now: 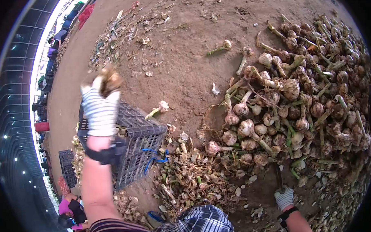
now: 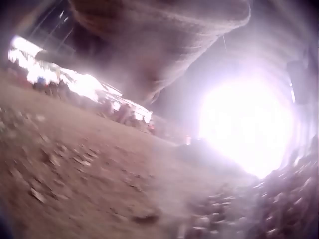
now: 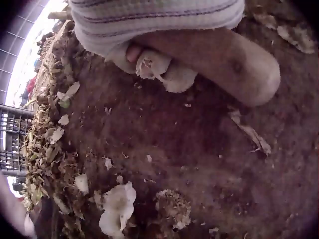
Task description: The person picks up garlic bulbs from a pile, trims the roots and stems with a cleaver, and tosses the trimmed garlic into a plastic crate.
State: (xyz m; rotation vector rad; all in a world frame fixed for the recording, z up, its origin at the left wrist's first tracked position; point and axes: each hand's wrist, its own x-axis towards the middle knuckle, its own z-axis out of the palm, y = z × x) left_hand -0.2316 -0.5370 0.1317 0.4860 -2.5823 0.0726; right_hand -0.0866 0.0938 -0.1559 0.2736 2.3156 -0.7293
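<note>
My left hand [image 1: 101, 106], in a striped white glove, is raised over a black plastic crate [image 1: 143, 134]. Its fingers grip a brownish garlic bulb [image 1: 110, 81], blurred by motion. In the left wrist view the gloved hand [image 2: 164, 35] fills the top, smeared and backlit. Low at the right, my right hand [image 1: 284, 198] wears a matching glove and holds a knife [image 1: 279, 178] with a dark narrow blade pointing toward the garlic pile [image 1: 271, 125]. The rounded end of its wooden handle [image 3: 239, 64] sticks out of the fist in the right wrist view.
Dry husks and cut stems [image 1: 199, 172] lie between crate and pile. Single garlic bulbs [image 1: 163, 106] are scattered on the dirt floor [image 1: 180, 75]. A blue cord [image 1: 156, 160] hangs on the crate. Another person [image 1: 68, 208] sits beyond it, near a second crate [image 1: 67, 163].
</note>
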